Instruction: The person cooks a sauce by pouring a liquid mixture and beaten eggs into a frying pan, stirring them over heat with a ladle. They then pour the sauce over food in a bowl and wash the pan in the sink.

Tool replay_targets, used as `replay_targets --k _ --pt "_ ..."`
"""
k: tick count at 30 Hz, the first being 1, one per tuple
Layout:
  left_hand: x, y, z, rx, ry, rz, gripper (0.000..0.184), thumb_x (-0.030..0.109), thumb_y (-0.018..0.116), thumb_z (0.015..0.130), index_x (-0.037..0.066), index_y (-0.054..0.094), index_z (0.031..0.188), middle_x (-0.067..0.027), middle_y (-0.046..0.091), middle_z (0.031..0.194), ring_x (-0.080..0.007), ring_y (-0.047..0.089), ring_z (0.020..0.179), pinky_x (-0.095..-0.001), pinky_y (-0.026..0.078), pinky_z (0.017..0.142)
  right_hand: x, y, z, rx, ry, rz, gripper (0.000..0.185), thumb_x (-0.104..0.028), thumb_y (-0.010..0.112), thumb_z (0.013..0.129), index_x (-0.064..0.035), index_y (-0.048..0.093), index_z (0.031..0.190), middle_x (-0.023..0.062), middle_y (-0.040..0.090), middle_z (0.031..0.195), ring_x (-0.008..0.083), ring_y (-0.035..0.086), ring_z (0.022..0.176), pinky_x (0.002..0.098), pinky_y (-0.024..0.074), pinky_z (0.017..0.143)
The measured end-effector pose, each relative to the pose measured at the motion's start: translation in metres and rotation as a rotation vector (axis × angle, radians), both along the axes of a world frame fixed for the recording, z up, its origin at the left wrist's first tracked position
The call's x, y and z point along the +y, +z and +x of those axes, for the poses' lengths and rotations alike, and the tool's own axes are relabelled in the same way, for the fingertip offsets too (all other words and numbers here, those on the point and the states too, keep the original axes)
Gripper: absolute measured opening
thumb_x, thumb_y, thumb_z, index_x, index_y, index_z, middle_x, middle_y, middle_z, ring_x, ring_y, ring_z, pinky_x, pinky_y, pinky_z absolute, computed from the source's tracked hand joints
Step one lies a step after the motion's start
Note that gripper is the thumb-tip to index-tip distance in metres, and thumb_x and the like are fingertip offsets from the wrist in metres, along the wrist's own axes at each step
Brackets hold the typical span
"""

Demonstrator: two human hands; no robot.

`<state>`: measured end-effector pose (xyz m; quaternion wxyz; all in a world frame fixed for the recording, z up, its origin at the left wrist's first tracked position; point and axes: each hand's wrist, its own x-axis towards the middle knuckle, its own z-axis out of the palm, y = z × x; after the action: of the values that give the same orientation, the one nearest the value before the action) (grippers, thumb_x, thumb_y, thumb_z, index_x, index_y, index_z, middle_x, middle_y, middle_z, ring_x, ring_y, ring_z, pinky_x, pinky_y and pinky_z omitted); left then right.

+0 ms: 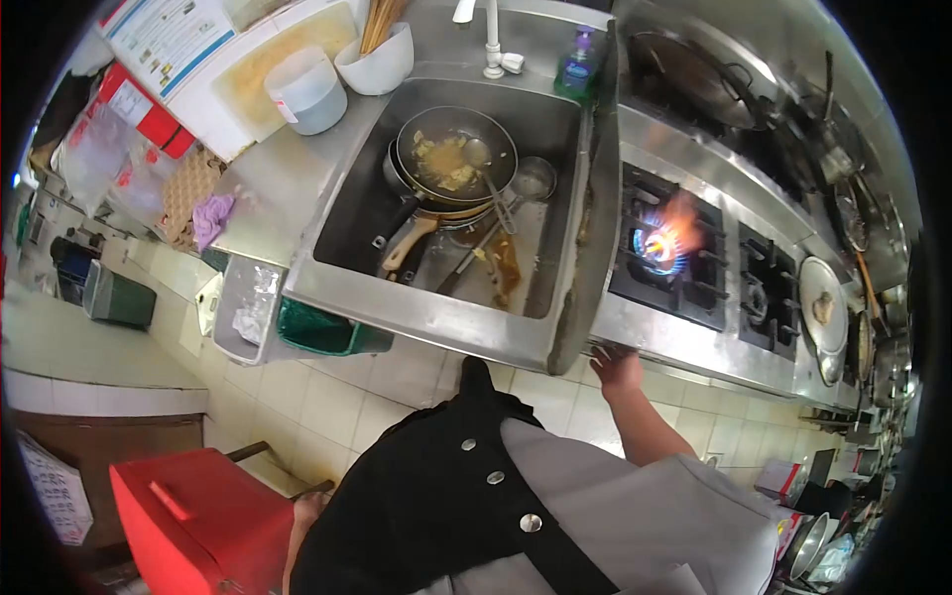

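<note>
My right hand point(617, 367) reaches to the front edge of the gas stove point(635, 332), where the knobs would sit; its fingertips are partly hidden under the edge. Beyond it, a large orange and blue flame point(666, 241) burns on the left burner, with no pan over it. Low at the left, my left hand point(309, 506) is partly hidden beside my apron, near the red chair-like object point(198, 516) and a dark bar end point(315, 489). Whether its fingers hold anything does not show.
Stacked frying pans point(456, 188) with food scraps and a ladle point(477, 154) lie in the steel sink point(436, 322). A soap bottle point(577, 64) stands at its back corner. A round metal lid point(823, 302) rests right of the second burner point(759, 297). Bins point(248, 307) stand below left.
</note>
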<state>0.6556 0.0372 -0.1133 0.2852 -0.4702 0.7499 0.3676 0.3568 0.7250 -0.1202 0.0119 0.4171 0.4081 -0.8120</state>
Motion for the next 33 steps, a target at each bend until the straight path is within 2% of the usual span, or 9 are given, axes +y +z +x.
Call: replay_targets --k 5,8,9,19,21,22,25,29,33 --pt "-0.053 0.044 -0.083 0.058 -0.004 -0.113 0.029 0.023 0.054 0.096 -0.001 0.063 0.108 -0.0134 0.068 0.081 -0.0215 0.064 0.065 -0.0350 0.050 0.057 -0.013 -0.034 -0.010 0.028 -0.094 0.070 0.051 -0.043 0.043 0.101 -0.0098 0.047 0.140 0.0123 0.056 0.135 0.0350 0.057 0.120 0.0500 0.0471 0.094" --pt "-0.057 0.045 -0.128 0.076 -0.110 -0.115 0.028 0.023 0.053 0.095 0.001 0.063 0.107 -0.0125 0.067 0.079 -0.0203 0.063 0.060 -0.0344 0.050 0.052 -0.018 -0.078 -0.012 0.236 -0.128 -0.101 0.050 -0.042 0.046 0.100 -0.0120 0.049 0.139 0.0121 0.058 0.133 0.0335 0.057 0.120 0.0487 0.0473 0.092" --pt "-0.057 0.044 -0.142 0.082 -0.170 -0.112 0.027 0.023 0.052 0.095 0.001 0.063 0.107 -0.0122 0.067 0.078 -0.0199 0.063 0.058 -0.0343 0.049 0.051 -0.019 -0.103 -0.018 0.310 -0.169 -0.112 0.048 -0.043 0.050 0.097 -0.0138 0.052 0.136 0.0097 0.063 0.124 0.0318 0.062 0.106 0.0465 0.0502 0.085" --pt "-0.124 -0.002 -0.300 0.032 -0.563 -0.090 0.030 0.027 0.056 0.095 0.004 0.063 0.113 -0.0109 0.068 0.078 -0.0181 0.064 0.054 -0.0329 0.049 0.046 -0.060 -0.021 -0.063 0.183 -0.224 -0.007 0.049 -0.043 0.050 0.097 -0.0132 0.052 0.136 0.0099 0.063 0.122 0.0313 0.063 0.102 0.0462 0.0507 0.083" --pt "-0.131 0.001 -0.334 0.079 -0.369 -0.068 0.034 0.029 0.058 0.095 0.004 0.062 0.118 -0.0106 0.069 0.079 -0.0180 0.064 0.054 -0.0321 0.049 0.046 -0.064 -0.001 -0.079 0.187 -0.231 0.015 0.049 -0.044 0.050 0.097 -0.0131 0.052 0.136 0.0099 0.063 0.121 0.0311 0.063 0.101 0.0461 0.0508 0.083" --pt "-0.124 0.013 -0.352 0.080 -0.128 -0.039 0.037 0.030 0.060 0.095 0.004 0.061 0.122 -0.0101 0.069 0.079 -0.0179 0.064 0.054 -0.0315 0.048 0.045 -0.065 0.010 -0.094 0.205 -0.235 0.030 0.049 -0.044 0.050 0.097 -0.0131 0.052 0.136 0.0099 0.063 0.121 0.0311 0.063 0.101 0.0460 0.0509 0.083" --pt "-0.142 0.023 -0.392 0.200 -0.187 -0.151 0.038 0.027 0.060 0.096 -0.001 0.061 0.121 -0.0114 0.068 0.080 -0.0193 0.064 0.057 -0.0321 0.051 0.051 -0.063 0.045 -0.147 0.285 -0.229 0.064 0.050 -0.044 0.050 0.097 -0.0129 0.052 0.136 0.0100 0.063 0.120 0.0309 0.064 0.100 0.0459 0.0510 0.082" --pt "-0.166 0.053 -0.425 0.594 -0.031 -0.220 0.037 0.022 0.058 0.098 -0.003 0.057 0.124 -0.0107 0.066 0.081 -0.0162 0.062 0.065 -0.0303 0.053 0.055 -0.063 0.090 -0.207 0.405 -0.227 0.082 0.050 -0.044 0.051 0.097 -0.0127 0.052 0.136 0.0100 0.063 0.120 0.0307 0.064 0.098 0.0458 0.0512 0.081" --pt "-0.175 0.076 -0.442 0.805 -0.023 -0.355 0.038 0.021 0.057 0.098 -0.003 0.056 0.128 -0.0118 0.066 0.084 -0.0144 0.061 0.066 -0.0282 0.052 0.059 -0.064 0.062 -0.169 0.329 -0.219 0.082 0.050 -0.044 0.051 0.097 -0.0124 0.051 0.136 0.0101 0.063 0.119 0.0305 0.064 0.097 0.0457 0.0514 0.081"
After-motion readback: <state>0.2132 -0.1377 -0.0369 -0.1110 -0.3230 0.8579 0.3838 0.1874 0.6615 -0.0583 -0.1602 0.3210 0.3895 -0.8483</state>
